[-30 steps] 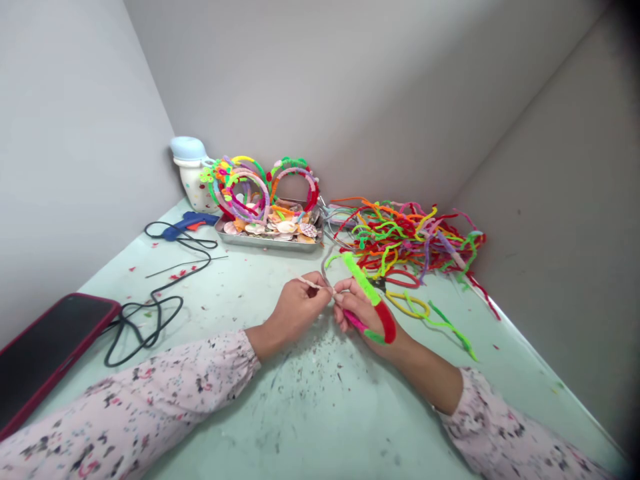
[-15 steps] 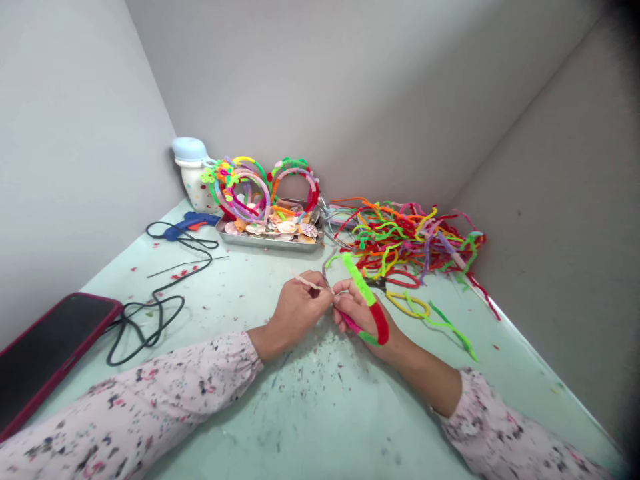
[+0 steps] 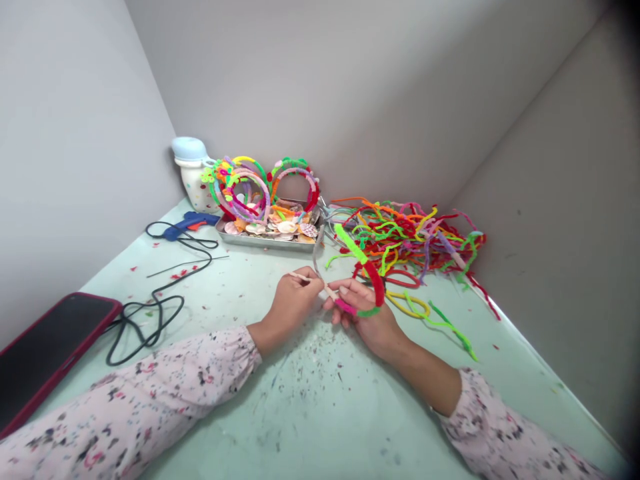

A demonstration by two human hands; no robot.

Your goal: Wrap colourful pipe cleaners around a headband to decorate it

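Note:
My left hand (image 3: pixel 294 298) is closed, pinching a pale pink pipe cleaner (image 3: pixel 301 277) whose free end sticks out to the left. That pipe cleaner runs to a curved headband (image 3: pixel 376 277) wrapped in lime green, red, dark green and magenta fuzzy sections. My right hand (image 3: pixel 370 320) has its fingers curled around the headband's magenta and pale pink part. A bare, thin grey stretch of the band (image 3: pixel 316 257) rises between the hands. The exact grip under the right fingers is partly hidden.
Behind stands a metal tray (image 3: pixel 270 244) of shells with finished headbands (image 3: pixel 250 175) on it. A heap of colourful pipe cleaners (image 3: pixel 410 233) lies at back right, near scissors (image 3: pixel 407 303). At left are a bottle (image 3: pixel 193 173), a blue glue gun (image 3: pixel 187 225), a black cord (image 3: pixel 163 300) and a phone (image 3: pixel 55 353).
The headband has turned and its coloured arc has moved up and slightly left. My right fingers have loosened and shifted, exposing the pale pink wrap. The left hand has moved slightly left.

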